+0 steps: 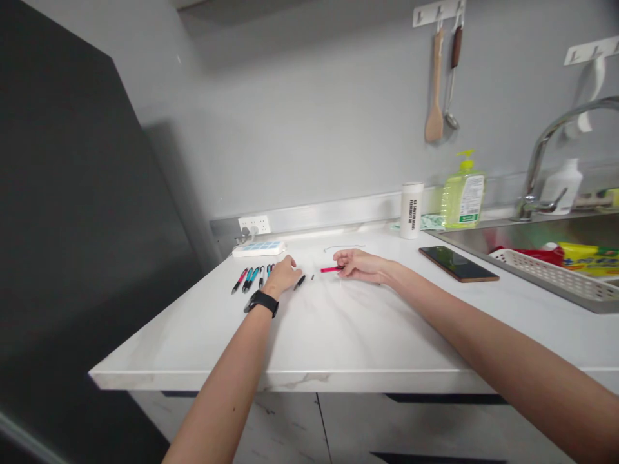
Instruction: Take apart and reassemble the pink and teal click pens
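Note:
My right hand [358, 265] rests on the white counter [338, 335] with its fingers pinched on a red pen part [330, 269]. My left hand [284, 275], with a black watch [264, 301] on the wrist, lies over the right end of a row of several pens [251, 278]; its fingers are curled down and what they grip is hidden. A small black pen piece [300, 281] lies on the counter just right of that hand, and a tiny dark bit [312, 277] sits between the two hands.
A white power strip [258, 249] lies behind the pens by the wall socket. A white cup [411, 209], a soap bottle [463, 193], a dark phone [458, 264], and the sink with a white basket [551, 274] and faucet [546, 154] stand to the right. A dark panel [72, 225] rises on the left.

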The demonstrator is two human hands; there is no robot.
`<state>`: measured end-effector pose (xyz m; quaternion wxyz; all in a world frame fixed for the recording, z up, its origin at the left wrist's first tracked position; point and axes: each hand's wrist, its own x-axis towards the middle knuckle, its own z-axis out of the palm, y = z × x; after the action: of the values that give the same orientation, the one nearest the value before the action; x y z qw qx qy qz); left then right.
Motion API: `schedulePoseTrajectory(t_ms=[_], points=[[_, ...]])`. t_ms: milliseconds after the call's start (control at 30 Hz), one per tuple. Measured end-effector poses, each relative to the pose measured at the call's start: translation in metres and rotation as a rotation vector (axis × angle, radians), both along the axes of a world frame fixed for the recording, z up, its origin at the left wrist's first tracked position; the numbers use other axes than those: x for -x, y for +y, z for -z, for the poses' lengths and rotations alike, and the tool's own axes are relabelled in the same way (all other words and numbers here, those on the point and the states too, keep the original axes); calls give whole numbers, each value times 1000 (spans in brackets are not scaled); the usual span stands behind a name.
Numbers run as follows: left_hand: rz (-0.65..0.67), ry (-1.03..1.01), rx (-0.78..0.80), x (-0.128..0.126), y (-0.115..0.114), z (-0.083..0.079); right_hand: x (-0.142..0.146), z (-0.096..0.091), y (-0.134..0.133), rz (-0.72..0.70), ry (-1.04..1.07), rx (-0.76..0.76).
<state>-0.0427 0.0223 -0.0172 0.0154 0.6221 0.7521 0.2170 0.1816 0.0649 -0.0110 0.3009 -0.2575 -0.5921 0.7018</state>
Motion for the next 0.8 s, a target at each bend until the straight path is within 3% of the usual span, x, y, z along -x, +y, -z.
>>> schedulePoseTrajectory(t_ms=[367,667,800], points=[[19,65,-2,-1,3,0,-1,0,-2,-32,-1,-69],[24,93,-15,-1,9,0,-2,5,3,-59,43,-29],[20,88,9,-4,5,-2,-1,5,6,-8,44,10]])
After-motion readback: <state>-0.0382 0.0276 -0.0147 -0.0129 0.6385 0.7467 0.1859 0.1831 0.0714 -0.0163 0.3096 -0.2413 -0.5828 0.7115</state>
